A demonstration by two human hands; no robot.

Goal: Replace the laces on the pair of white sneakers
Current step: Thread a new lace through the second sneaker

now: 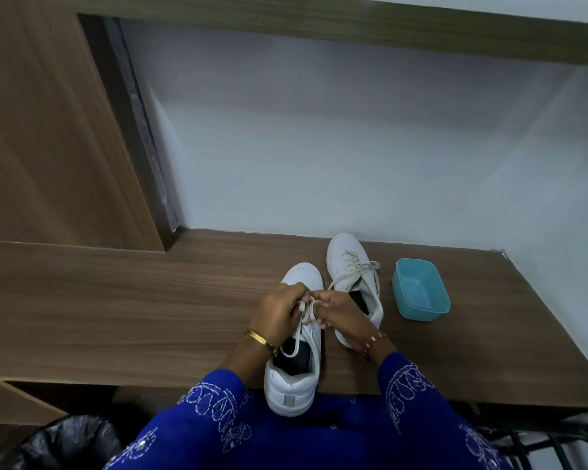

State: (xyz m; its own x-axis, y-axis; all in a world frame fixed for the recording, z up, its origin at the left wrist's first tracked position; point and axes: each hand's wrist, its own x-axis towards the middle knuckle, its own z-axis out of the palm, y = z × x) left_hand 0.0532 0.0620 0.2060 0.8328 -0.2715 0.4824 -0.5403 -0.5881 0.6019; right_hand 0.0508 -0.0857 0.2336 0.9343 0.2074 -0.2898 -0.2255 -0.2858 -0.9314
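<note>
White leather-look, the near sneaker point(294, 378) sits at the tabletop point(116, 300) edge, heel overhanging toward you. Your left hand point(280, 312) and right hand point(336, 308) both pinch its lace point(308, 308) above the tongue. The lace looks soft and limp; hold near its tips. The far sneaker point(352, 276) lies beyond, laced.

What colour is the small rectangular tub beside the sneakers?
Light blue: the small rectangular plastic tub sits open on the wooden desk, seen in the head view.
</note>
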